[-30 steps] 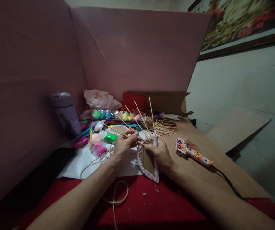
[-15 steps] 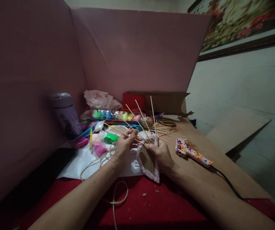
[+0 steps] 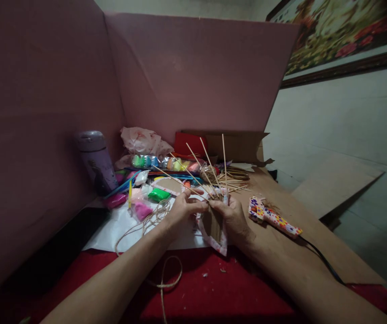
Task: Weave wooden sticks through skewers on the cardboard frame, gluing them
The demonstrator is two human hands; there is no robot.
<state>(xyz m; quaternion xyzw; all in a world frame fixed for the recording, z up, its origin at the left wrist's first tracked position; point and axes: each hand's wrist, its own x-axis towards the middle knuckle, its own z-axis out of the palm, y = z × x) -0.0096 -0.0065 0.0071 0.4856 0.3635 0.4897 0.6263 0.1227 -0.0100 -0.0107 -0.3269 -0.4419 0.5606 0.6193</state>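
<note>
My right hand (image 3: 236, 220) grips a cardboard heart piece (image 3: 213, 227) edged with patterned paper, holding it tilted above the red cloth (image 3: 213, 288). Several thin wooden skewers (image 3: 207, 173) stick up and fan out from its top edge. My left hand (image 3: 182, 209) is closed in a pinch on the base of one skewer where it meets the cardboard. A length of jute twine (image 3: 146, 220) runs under my left wrist and loops down over the cloth.
A flower-patterned glue gun (image 3: 274, 217) with a black cord lies right of my hands on brown board. Behind lie loose skewers (image 3: 236, 180), coloured clay packets (image 3: 156, 162), a purple bottle (image 3: 95, 162), a crumpled bag (image 3: 142, 140) and a cardboard box (image 3: 237, 145). Pink partition walls enclose the desk.
Both hands and the cardboard piece shifted slightly right and the piece tilted more upright. My left fingers slid down the skewer to its base.
</note>
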